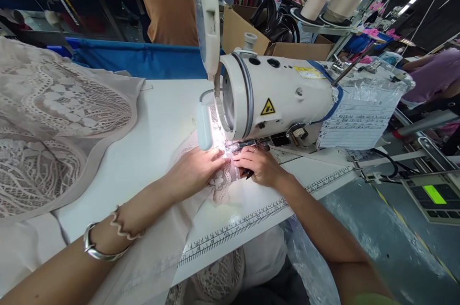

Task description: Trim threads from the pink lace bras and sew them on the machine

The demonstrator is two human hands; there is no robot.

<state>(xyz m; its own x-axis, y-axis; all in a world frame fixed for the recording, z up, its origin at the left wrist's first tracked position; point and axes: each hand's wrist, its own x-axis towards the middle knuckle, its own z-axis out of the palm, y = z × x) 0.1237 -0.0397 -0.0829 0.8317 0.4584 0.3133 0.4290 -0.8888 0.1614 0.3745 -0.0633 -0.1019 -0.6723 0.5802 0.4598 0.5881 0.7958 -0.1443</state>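
The lace piece (221,182) lies flat on the white bench (161,123), directly under the head of the sewing machine (276,99), and both hands meet on it at the needle area. The left hand (196,170) comes in from the left with its palm down and fingers spread flat on the fabric, its fingertips reaching into the bright pool of light beside the presser foot. The right hand (260,166) comes in from the right, fingers curled and pressed down on the lace's right edge, with what looks like a small dark tool tucked under them; glare hides exactly what it grips. The two hands sit about equally close to the needle, the left perhaps slightly nearer.

The lace runs with its long axis from the needle back toward the person, trailing over the bench edge and across the printed ruler strip (251,221) into the lap. A larger sheer lace panel (53,118) is heaped well apart at the left. The left wrist carries a silver bangle (94,247) and a coiled band.

As for writing, the machine bears a yellow triangular warning sticker (268,107) and a yellow label (309,72) on top, too small to read. A plastic-wrapped sheet (359,123) taped to the machine body holds rows of print, also illegible. A green display (434,194) glows at the right.
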